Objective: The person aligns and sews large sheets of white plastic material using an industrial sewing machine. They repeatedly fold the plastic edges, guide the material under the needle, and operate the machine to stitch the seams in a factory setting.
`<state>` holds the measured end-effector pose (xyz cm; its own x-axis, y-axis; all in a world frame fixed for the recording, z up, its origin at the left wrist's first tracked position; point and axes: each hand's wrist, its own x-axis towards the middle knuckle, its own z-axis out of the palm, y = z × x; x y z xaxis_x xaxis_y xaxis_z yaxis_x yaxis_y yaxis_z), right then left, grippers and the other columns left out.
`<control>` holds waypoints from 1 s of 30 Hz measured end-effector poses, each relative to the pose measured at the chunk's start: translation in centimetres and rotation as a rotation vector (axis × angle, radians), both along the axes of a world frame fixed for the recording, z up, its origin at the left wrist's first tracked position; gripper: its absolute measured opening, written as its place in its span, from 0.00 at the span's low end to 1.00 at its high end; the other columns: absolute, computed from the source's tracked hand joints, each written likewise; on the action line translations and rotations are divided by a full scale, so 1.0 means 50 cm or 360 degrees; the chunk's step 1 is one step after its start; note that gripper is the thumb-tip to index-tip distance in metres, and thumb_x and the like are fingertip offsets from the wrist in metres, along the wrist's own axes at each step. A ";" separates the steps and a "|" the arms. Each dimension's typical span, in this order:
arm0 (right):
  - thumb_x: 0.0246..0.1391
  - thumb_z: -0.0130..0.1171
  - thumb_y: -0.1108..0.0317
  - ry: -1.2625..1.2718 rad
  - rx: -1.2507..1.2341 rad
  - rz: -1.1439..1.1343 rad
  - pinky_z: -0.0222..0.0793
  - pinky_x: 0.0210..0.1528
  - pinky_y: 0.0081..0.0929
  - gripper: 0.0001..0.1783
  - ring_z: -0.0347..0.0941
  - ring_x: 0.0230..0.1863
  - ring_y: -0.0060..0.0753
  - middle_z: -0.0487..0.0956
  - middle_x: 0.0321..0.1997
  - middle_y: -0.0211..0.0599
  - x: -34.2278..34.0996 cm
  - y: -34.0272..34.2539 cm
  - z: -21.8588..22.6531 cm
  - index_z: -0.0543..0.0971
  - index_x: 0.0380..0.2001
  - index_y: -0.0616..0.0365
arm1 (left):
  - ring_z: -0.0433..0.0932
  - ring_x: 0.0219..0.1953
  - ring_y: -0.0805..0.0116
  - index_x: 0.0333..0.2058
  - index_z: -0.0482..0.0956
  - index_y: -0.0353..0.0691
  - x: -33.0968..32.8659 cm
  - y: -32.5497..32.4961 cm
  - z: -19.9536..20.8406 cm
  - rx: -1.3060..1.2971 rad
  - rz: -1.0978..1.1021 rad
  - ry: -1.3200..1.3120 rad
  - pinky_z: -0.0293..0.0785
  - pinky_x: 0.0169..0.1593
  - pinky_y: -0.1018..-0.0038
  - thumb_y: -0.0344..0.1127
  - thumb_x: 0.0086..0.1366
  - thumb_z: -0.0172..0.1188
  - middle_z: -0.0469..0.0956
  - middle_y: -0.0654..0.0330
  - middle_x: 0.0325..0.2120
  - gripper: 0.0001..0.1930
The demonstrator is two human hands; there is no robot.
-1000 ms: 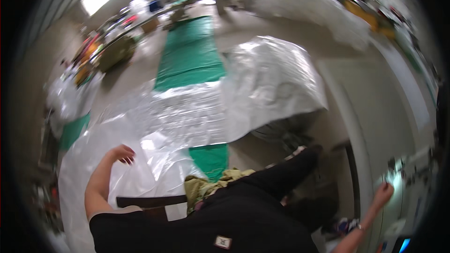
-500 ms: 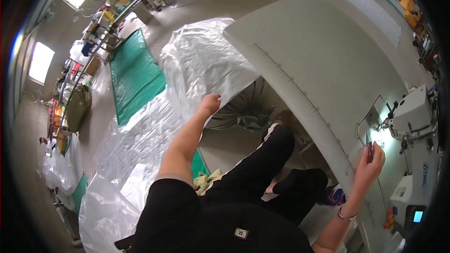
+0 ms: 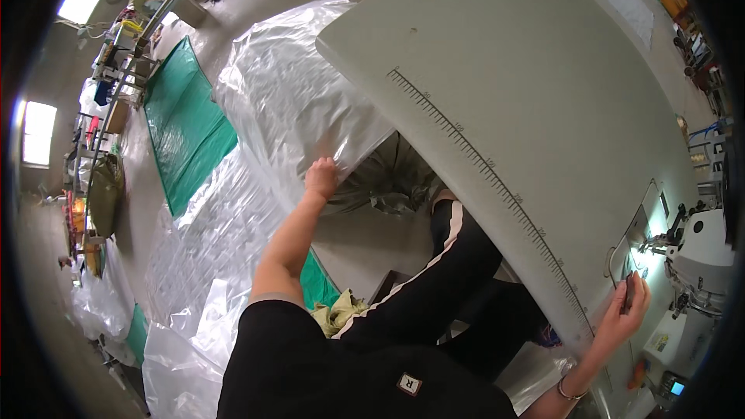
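The left hand (image 3: 320, 177) is at nine o'clock, just off the centre, its fingers curled at the edge of a large, crinkled, translucent plastic sheet (image 3: 283, 77) spreading toward eleven; whether they grip it I cannot tell. At four o'clock the right hand (image 3: 625, 314) pinches a small, dark, slim object (image 3: 629, 292) over a pale grey, ruler-marked tabletop (image 3: 504, 70), just beside the lit needle area of a white sewing machine (image 3: 705, 242).
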<state>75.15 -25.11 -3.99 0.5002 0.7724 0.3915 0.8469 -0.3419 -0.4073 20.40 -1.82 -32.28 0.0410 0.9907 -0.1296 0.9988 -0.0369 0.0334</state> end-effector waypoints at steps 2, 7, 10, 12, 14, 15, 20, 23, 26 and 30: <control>0.60 0.54 0.70 -0.0059 -0.0037 -0.0022 0.72 0.48 0.28 0.13 0.74 0.47 0.33 0.73 0.49 0.38 0.002 0.001 -0.001 0.76 0.47 0.63 | 0.77 0.39 0.50 0.30 0.73 0.38 -0.010 -0.006 0.019 -0.0004 -0.0109 -0.0011 0.75 0.42 0.58 0.33 0.55 0.56 0.76 0.51 0.32 0.06; 0.61 0.54 0.69 -0.0172 -0.0097 -0.0067 0.71 0.47 0.28 0.13 0.74 0.47 0.33 0.74 0.47 0.38 0.002 0.006 0.002 0.76 0.46 0.63 | 0.77 0.41 0.54 0.32 0.75 0.40 -0.019 -0.017 0.061 -0.0074 -0.0115 -0.0149 0.75 0.41 0.58 0.35 0.56 0.55 0.77 0.53 0.34 0.07; 0.61 0.54 0.67 -0.0177 -0.0086 -0.0066 0.71 0.46 0.27 0.13 0.73 0.47 0.32 0.75 0.47 0.37 0.010 -0.001 -0.005 0.76 0.46 0.62 | 0.78 0.38 0.52 0.31 0.75 0.39 -0.042 -0.013 0.055 -0.0009 -0.0043 -0.0351 0.74 0.40 0.57 0.37 0.58 0.53 0.78 0.52 0.31 0.08; 0.61 0.54 0.67 -0.0167 -0.0080 -0.0049 0.71 0.46 0.27 0.13 0.73 0.47 0.32 0.75 0.46 0.37 0.012 -0.002 -0.001 0.76 0.46 0.62 | 0.78 0.34 0.51 0.31 0.75 0.38 -0.077 -0.001 0.019 0.0161 0.0183 -0.0609 0.74 0.39 0.57 0.38 0.60 0.51 0.78 0.51 0.28 0.09; 0.61 0.54 0.67 -0.0185 -0.0068 -0.0035 0.70 0.46 0.27 0.13 0.73 0.46 0.33 0.75 0.46 0.38 0.006 0.006 0.002 0.77 0.45 0.62 | 0.79 0.29 0.50 0.30 0.75 0.37 -0.164 0.031 -0.022 0.0460 0.0560 -0.0958 0.73 0.37 0.56 0.38 0.61 0.50 0.79 0.51 0.24 0.10; 0.61 0.54 0.67 -0.0195 -0.0063 -0.0037 0.70 0.46 0.27 0.13 0.73 0.46 0.33 0.75 0.45 0.38 0.005 0.004 0.001 0.77 0.45 0.62 | 0.79 0.24 0.50 0.28 0.74 0.35 -0.203 0.060 -0.005 0.0652 0.0763 -0.1190 0.73 0.34 0.57 0.38 0.63 0.47 0.78 0.50 0.21 0.12; 0.60 0.55 0.67 -0.0292 -0.0040 0.0044 0.68 0.50 0.30 0.14 0.73 0.46 0.37 0.76 0.45 0.40 0.039 -0.005 -0.022 0.76 0.46 0.63 | 0.73 0.19 0.63 0.29 0.72 0.33 -0.410 0.187 0.233 0.1280 0.1145 -0.1316 0.70 0.27 0.68 0.33 0.63 0.46 0.75 0.55 0.19 0.10; 0.60 0.55 0.67 -0.0317 -0.0035 -0.0117 0.67 0.51 0.32 0.15 0.73 0.48 0.39 0.76 0.45 0.41 0.027 -0.015 -0.016 0.76 0.47 0.63 | 0.69 0.19 0.69 0.30 0.71 0.35 -0.367 0.143 0.408 0.1343 0.0623 -0.1502 0.67 0.26 0.73 0.30 0.64 0.45 0.72 0.59 0.21 0.07; 0.60 0.55 0.69 -0.0505 0.0294 -0.0061 0.67 0.53 0.33 0.15 0.73 0.49 0.41 0.76 0.46 0.42 -0.026 -0.006 0.017 0.75 0.49 0.64 | 0.70 0.22 0.66 0.31 0.71 0.35 -0.306 0.002 0.345 0.1196 0.0119 -0.1552 0.68 0.30 0.71 0.28 0.67 0.46 0.73 0.58 0.24 0.06; 0.52 0.60 0.74 -0.0262 0.0195 0.0593 0.66 0.55 0.39 0.23 0.71 0.52 0.47 0.74 0.51 0.43 -0.244 -0.005 0.039 0.72 0.52 0.63 | 0.75 0.32 0.41 0.34 0.70 0.35 -0.095 -0.172 0.292 0.0460 0.0064 -0.1387 0.70 0.36 0.56 0.31 0.64 0.50 0.75 0.43 0.26 0.06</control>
<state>62.97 -25.36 -2.03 0.1189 0.8314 0.5428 0.9605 0.0422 -0.2750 15.63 -10.42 -17.69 -0.0272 0.9826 0.1837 0.6252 -0.1266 0.7701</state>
